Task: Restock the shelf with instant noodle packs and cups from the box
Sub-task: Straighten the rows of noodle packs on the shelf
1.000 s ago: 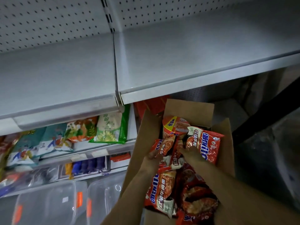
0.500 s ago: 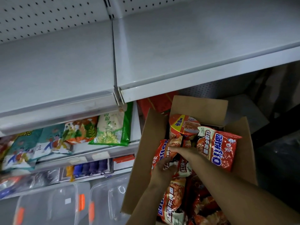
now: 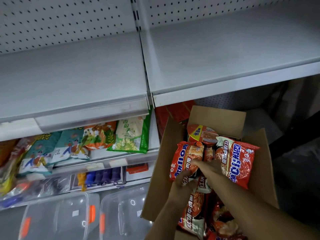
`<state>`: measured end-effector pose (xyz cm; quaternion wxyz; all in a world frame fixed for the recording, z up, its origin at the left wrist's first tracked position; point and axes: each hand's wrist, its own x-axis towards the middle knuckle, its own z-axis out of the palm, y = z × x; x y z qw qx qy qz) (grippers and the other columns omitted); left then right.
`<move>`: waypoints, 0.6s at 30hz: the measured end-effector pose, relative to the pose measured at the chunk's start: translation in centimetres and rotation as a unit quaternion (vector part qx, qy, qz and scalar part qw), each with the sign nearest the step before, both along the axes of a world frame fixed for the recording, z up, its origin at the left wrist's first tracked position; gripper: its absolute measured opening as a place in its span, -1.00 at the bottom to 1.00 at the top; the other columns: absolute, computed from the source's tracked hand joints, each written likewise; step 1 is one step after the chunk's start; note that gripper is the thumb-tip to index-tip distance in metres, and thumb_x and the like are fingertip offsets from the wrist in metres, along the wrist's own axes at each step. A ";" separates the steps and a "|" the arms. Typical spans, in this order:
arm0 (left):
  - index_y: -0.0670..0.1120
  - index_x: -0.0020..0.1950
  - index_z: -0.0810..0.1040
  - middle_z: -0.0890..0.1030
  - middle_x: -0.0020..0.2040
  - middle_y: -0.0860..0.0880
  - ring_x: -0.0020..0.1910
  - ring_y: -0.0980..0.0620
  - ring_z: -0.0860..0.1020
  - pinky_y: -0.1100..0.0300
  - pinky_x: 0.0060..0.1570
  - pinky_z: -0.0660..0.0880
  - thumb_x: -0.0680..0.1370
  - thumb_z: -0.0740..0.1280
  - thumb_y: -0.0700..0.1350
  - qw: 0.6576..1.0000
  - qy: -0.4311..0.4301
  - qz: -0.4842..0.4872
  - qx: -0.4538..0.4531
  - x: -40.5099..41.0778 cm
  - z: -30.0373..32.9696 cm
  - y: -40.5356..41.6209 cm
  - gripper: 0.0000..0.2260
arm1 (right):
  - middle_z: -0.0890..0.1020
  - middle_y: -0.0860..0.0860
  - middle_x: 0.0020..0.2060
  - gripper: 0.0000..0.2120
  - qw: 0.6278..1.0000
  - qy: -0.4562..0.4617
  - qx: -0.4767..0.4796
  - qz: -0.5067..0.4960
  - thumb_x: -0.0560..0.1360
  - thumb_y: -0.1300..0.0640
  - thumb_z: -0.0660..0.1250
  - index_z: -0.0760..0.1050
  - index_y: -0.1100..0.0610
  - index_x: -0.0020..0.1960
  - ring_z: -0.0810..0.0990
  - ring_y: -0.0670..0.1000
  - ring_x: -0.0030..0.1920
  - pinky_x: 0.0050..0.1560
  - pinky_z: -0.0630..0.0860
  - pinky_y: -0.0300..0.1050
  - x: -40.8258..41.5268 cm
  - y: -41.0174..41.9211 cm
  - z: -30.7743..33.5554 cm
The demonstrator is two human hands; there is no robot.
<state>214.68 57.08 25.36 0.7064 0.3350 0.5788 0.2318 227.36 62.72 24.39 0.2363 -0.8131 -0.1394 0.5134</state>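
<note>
An open cardboard box (image 3: pixel 166 170) at the lower right holds several red instant noodle packs and a noodle cup (image 3: pixel 202 134) at its far end. My left hand (image 3: pixel 181 185) grips the lower edge of a red noodle pack (image 3: pixel 183 156) lifted at the box's left side. My right hand (image 3: pixel 207 168) reaches in from the right, its fingers curled over that same pack's right edge. A second red pack (image 3: pixel 237 163) stands tilted against the back of my right hand. The bare white shelf (image 3: pixel 216 63) lies above the box.
The left white shelf board (image 3: pixel 69 75) is bare too. Below it lie snack bags, among them a green seed bag (image 3: pixel 131 135). Clear plastic tubs (image 3: pixel 69 219) with orange clips sit at the bottom left. Red cartons (image 3: pixel 173 113) stand behind the box.
Both hands have drawn together on the left red pack and raised it. The second red pack has risen higher at the box's right side. The view has shifted right and nearer.
</note>
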 end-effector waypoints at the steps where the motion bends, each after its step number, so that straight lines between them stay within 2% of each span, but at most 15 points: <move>1: 0.07 0.25 0.51 0.57 0.15 0.05 0.13 0.07 0.57 0.17 0.10 0.54 0.61 0.30 -0.17 1.000 -0.005 0.004 0.009 -0.2 0.3 -0.3 -0.75 | 0.55 0.21 0.17 -0.18 1.000 0.006 0.016 -0.020 0.25 0.03 0.60 0.30 0.26 0.37 0.55 0.20 0.05 -0.01 0.48 0.01 -0.1 -0.8 0.2; 3: 0.07 0.22 0.54 0.60 0.16 0.02 0.14 0.01 0.59 0.08 0.15 0.56 0.61 0.30 -0.21 0.999 -0.015 0.026 0.031 -0.4 0.6 -1.2 -0.76 | 0.56 0.22 0.16 -0.17 0.997 0.025 0.046 -0.056 0.24 0.02 0.61 0.31 0.26 0.37 0.56 0.21 0.07 0.07 0.52 0.08 0.0 -2.2 0.8; 5: 0.15 0.18 0.54 0.59 0.21 -0.04 0.17 -0.06 0.60 -0.03 0.14 0.58 0.59 0.34 -0.21 0.995 -0.005 0.084 0.057 -0.9 0.7 -2.2 -0.73 | 0.54 0.20 0.18 -0.15 0.993 0.048 0.074 -0.082 0.25 -0.01 0.61 0.30 0.26 0.38 0.53 0.21 0.14 0.13 0.49 0.11 0.2 -3.8 1.7; 7: 0.23 0.15 0.49 0.52 0.26 -0.07 0.15 -0.10 0.60 -0.08 0.09 0.60 0.53 0.43 -0.08 0.984 0.034 0.164 0.066 -1.7 0.9 -3.1 -0.72 | 0.51 0.17 0.23 -0.06 0.986 0.081 0.102 -0.104 0.19 -0.11 0.62 0.26 0.19 0.40 0.49 0.21 0.20 0.21 0.44 0.18 -0.2 -5.5 3.0; 8: 0.21 0.18 0.45 0.51 0.26 -0.08 0.12 -0.11 0.61 -0.10 0.06 0.61 0.47 0.48 0.03 0.978 0.052 0.196 0.045 -2.1 1.3 -3.5 -0.65 | 0.49 0.17 0.27 0.03 0.984 0.094 0.105 -0.110 0.11 -0.19 0.63 0.23 0.13 0.42 0.47 0.23 0.25 0.26 0.41 0.25 -0.6 -6.3 3.7; 9: 0.18 0.25 0.41 0.53 0.26 -0.08 0.08 -0.12 0.63 -0.13 0.03 0.61 0.37 0.53 0.15 0.973 0.049 0.225 0.009 -2.4 1.8 -3.8 -0.48 | 0.48 0.17 0.29 0.12 0.981 0.106 0.114 -0.114 0.01 -0.26 0.63 0.22 0.06 0.42 0.47 0.25 0.27 0.28 0.38 0.32 -1.0 -7.1 4.4; 10: 0.15 0.30 0.37 0.57 0.22 -0.09 0.05 -0.13 0.65 -0.17 0.01 0.61 0.26 0.56 0.25 0.967 0.022 0.252 -0.032 -2.8 2.5 -4.2 -0.30 | 0.50 0.17 0.28 0.17 0.977 0.119 0.127 -0.123 -0.10 -0.30 0.64 0.23 0.01 0.39 0.49 0.27 0.26 0.27 0.38 0.36 -1.6 -7.8 5.2; 11: 0.12 0.33 0.37 0.62 0.16 -0.11 0.02 -0.17 0.67 -0.22 0.01 0.59 0.19 0.58 0.28 0.961 -0.021 0.269 -0.061 -3.2 3.0 -4.3 -0.21 | 0.53 0.17 0.23 0.18 0.973 0.136 0.133 -0.129 -0.18 -0.30 0.64 0.27 0.01 0.33 0.52 0.27 0.22 0.25 0.40 0.37 -1.9 -8.3 5.4; 13: 0.02 0.33 0.41 0.67 0.10 -0.16 0.03 -0.23 0.67 -0.29 0.06 0.55 0.22 0.61 0.21 0.948 -0.120 0.278 -0.099 -4.4 4.9 -5.0 -0.23 | 0.61 0.17 0.11 0.03 0.966 0.166 0.154 -0.123 -0.18 -0.25 0.65 0.33 0.05 0.17 0.59 0.26 0.12 0.20 0.46 0.33 -3.6 -9.7 7.8; 16: -0.08 0.41 0.42 0.62 0.21 -0.23 0.18 -0.28 0.60 -0.28 0.20 0.48 0.33 0.59 0.18 0.934 -0.236 0.257 -0.075 -7.2 8.4 -6.7 -0.25 | 0.70 0.14 0.01 -0.20 0.949 0.232 0.196 -0.083 0.06 -0.12 0.64 0.48 0.08 0.23 0.68 0.23 0.00 0.11 0.55 0.24 -7.2 -12.0 12.1; 18: -0.10 0.43 0.40 0.60 0.24 -0.26 0.20 -0.29 0.58 -0.27 0.23 0.47 0.36 0.59 0.12 0.926 -0.280 0.251 -0.040 -8.8 10.2 -7.3 -0.26 | 0.71 0.14 0.00 -0.31 0.937 0.261 0.224 -0.063 0.17 -0.05 0.60 0.50 0.06 0.26 0.70 0.21 -0.02 0.05 0.58 0.18 -9.0 -13.0 13.5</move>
